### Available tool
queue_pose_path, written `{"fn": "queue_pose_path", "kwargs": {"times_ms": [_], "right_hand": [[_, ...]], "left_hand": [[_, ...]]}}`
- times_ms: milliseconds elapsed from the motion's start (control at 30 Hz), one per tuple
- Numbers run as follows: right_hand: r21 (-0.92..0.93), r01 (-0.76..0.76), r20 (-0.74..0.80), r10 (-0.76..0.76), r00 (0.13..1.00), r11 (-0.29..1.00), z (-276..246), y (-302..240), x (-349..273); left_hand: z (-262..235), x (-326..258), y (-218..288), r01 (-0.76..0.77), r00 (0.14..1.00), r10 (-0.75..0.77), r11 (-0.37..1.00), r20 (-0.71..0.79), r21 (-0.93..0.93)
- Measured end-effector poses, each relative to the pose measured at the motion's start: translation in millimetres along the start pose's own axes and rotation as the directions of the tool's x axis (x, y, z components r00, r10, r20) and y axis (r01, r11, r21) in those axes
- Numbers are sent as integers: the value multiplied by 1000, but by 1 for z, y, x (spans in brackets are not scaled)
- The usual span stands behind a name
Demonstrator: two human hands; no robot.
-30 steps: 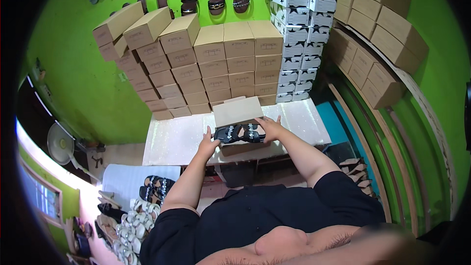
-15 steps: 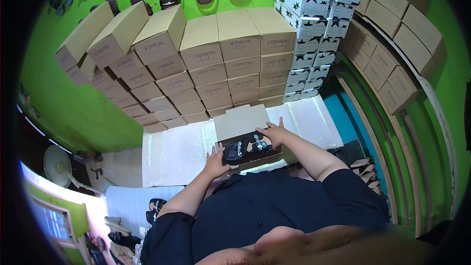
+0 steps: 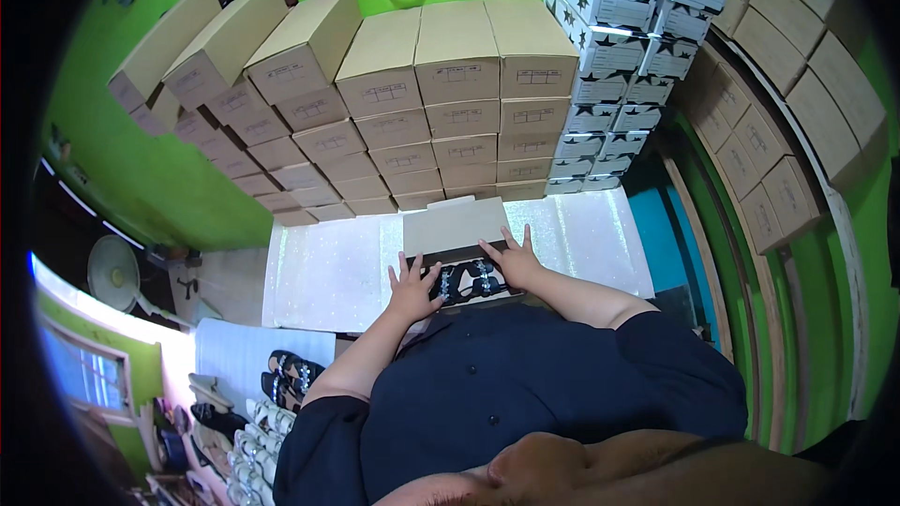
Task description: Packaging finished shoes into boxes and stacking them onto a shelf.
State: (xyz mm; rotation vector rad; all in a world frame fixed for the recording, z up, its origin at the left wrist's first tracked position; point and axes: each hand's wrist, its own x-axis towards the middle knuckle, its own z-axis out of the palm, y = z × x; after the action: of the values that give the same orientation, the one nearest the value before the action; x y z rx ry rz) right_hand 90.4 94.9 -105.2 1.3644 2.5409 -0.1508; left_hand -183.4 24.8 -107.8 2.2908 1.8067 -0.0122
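In the head view, your left hand lay flat with fingers spread, gripping nothing, on the left edge of the open box. Your right hand was just as open, fingers splayed, on the box's right edge. Between them, inside the box, lay the sandals, side by side. The box sat at the near edge of the pale worktop, its lid flap standing up on the far side.

The risk I saw: with both hands pressing flat on the box so close to that edge, a push toward you could have slid it off the worktop. A sandal riding high against the box wall could also have kept the lid from closing.

The sandals looked black, with pale, glinting trim across the straps; finer detail was too small to tell. Behind the box rose stacks of brown boxes.
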Motion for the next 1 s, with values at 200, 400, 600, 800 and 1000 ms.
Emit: {"fn": "queue_pose_path", "kwargs": {"times_ms": [200, 400, 600, 800, 1000], "right_hand": [[-82, 84, -175, -97, 980, 993, 12, 17, 9], [-106, 453, -300, -462, 835, 885, 24, -8, 17], [-106, 454, -214, -467, 858, 884, 30, -3, 25], [49, 494, -303, -459, 835, 868, 43, 16, 22], [44, 543, -313, -505, 804, 838, 32, 17, 15]], "left_hand": [[10, 13, 23, -131, 991, 131, 991, 14, 13], [20, 27, 34, -191, 981, 189, 980, 50, 58], [18, 35, 29, -194, 980, 189, 975, 59, 106], [5, 24, 26, -189, 982, 191, 981, -18, 50], [14, 15, 20, -200, 970, 205, 979, -129, 44]]}}
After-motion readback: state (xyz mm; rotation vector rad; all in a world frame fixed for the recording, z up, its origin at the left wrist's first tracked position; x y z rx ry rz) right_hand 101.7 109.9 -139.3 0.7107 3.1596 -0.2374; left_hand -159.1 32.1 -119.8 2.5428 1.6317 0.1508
